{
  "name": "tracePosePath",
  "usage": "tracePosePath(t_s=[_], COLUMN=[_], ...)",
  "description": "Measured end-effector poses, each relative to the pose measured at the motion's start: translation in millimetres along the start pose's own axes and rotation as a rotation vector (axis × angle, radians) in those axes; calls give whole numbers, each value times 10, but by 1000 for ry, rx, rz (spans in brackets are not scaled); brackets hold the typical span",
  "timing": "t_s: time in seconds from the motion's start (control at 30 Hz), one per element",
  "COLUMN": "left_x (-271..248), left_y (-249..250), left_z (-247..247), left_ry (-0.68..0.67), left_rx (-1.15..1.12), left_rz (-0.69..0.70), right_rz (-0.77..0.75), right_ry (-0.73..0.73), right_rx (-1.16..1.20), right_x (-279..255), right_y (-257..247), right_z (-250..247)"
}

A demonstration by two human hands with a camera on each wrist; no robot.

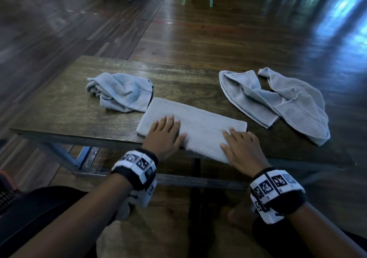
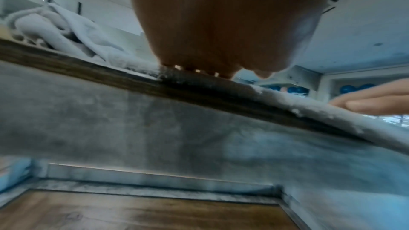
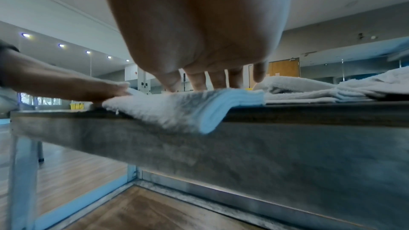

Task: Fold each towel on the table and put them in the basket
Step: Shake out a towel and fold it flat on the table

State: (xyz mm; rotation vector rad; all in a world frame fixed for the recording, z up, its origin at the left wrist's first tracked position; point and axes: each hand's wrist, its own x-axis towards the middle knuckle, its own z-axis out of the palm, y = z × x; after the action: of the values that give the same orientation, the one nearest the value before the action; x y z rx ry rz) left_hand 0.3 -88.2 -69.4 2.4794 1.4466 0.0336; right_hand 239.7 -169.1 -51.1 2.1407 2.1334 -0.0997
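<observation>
Wrist bands (image 1: 137,168) bore black-and-white square markers; their printed lettering was unreadable. Left hand (image 1: 163,136) and right hand (image 1: 241,150) lay flat, fingers straight and spread, pressing the folded towel (image 1: 200,126), a terry oblong at the wooden table's (image 1: 59,108) near edge. Right wrist view alone showed its corner overhanging (image 3: 188,111). Beyond: crumpled bluish towel (image 1: 121,91) far-left, two loose grey towels (image 1: 278,100) far-right.

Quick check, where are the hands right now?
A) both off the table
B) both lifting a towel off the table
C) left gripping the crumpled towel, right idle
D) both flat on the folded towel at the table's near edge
D: the left hand and right hand lie flat, fingers straight, on the folded towel at the table's near edge.
</observation>
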Motion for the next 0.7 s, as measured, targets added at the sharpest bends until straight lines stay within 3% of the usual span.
tracePosePath(t_s=[0.17,0.27,0.33,0.5,0.7], left_x=[361,382,300,-45,-56], left_y=[-263,-146,66,674,935], left_z=[-148,-202,-196,35,232], left_ry=[15,41,74,131,191], left_rx=[179,242,190,58,121], left_rz=[-4,2,81,442,474], right_rz=[8,79,111,135,135], right_ry=[15,46,50,35,15], right_rx=[123,150,154,154,141], right_x=[212,375,459,567,562], right_y=[102,329,475,638,659], right_z=[-217,-251,-253,-233,-176])
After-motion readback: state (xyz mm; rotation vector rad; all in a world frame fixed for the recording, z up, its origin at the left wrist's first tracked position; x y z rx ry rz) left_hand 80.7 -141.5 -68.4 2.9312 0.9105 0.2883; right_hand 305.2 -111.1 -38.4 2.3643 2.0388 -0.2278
